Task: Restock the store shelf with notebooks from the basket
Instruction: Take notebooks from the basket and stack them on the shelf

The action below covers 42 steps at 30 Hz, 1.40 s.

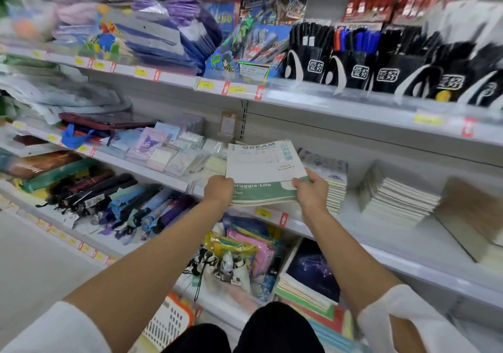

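**Notebook stack held at the shelf front**

A stack (265,162) of thin notebooks is held in both hands over the front edge of the middle shelf (402,244). Whether it rests on the board cannot be told. Its near left corner is gripped by the left hand (219,190), fingers curled round the edge. Its near right corner is pinched by the right hand (311,193), thumb laid on top and fingers tucked beneath. A white cover printed "DREAM" is seen on top of the stack, raised at its far end, with a green cover showing under it.

Just right of the stack, a pile (337,181) of notebooks is set on the same shelf. Further right of the stack, a second pile (394,197) is seen leaning.

Left of the stack, card packs (163,148) are laid out. Below and left of it, folded umbrellas (114,200) are lined up. Above and right of the stack, pens (353,61) are stood in black holders.

Well below the stack, at the bottom edge, a corner of the orange-rimmed basket (170,322) is visible.
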Each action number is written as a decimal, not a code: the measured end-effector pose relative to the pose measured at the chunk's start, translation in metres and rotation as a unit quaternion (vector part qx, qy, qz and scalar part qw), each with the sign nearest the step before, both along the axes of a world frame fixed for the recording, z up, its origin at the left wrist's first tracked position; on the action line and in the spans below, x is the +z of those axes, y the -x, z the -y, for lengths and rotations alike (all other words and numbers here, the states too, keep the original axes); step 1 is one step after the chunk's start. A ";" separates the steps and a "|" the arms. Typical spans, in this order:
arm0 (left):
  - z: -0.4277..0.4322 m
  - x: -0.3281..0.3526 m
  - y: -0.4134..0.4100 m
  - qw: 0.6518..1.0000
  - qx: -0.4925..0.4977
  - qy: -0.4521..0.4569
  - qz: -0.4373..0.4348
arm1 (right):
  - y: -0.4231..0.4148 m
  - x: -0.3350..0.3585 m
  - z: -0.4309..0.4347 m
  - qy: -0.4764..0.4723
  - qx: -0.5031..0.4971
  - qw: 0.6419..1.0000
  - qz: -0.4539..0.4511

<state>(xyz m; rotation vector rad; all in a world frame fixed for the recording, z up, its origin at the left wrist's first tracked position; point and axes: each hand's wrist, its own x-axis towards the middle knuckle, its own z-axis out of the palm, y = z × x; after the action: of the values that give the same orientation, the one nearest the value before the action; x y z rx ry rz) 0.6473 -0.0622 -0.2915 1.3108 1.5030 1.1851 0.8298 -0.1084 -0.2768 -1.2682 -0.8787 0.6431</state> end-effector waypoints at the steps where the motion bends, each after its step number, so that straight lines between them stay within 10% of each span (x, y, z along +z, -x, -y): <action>1: -0.007 0.002 -0.018 1.000 -0.006 0.002 -0.008 | -0.015 0.001 -0.003 -0.007 -0.022 1.000 0.004; 19: -0.131 -0.001 -0.180 0.982 -0.138 -0.096 -0.087 | -0.181 -0.020 -0.103 0.238 -0.131 0.911 0.310; 28: -0.154 -0.022 -0.197 0.984 -0.055 -0.170 0.000 | -0.187 -0.054 -0.103 0.107 -0.130 0.949 0.268; 42: -0.150 -0.035 -0.165 0.977 -0.002 -0.203 -0.059 | -0.156 -0.057 -0.111 -0.038 -0.267 0.878 0.395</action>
<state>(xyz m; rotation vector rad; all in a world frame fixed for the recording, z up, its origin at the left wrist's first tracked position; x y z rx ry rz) 0.8127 0.0876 -0.3263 1.6763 1.3830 1.4883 0.9855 0.0030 -0.3334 -1.6350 -1.1157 -0.3945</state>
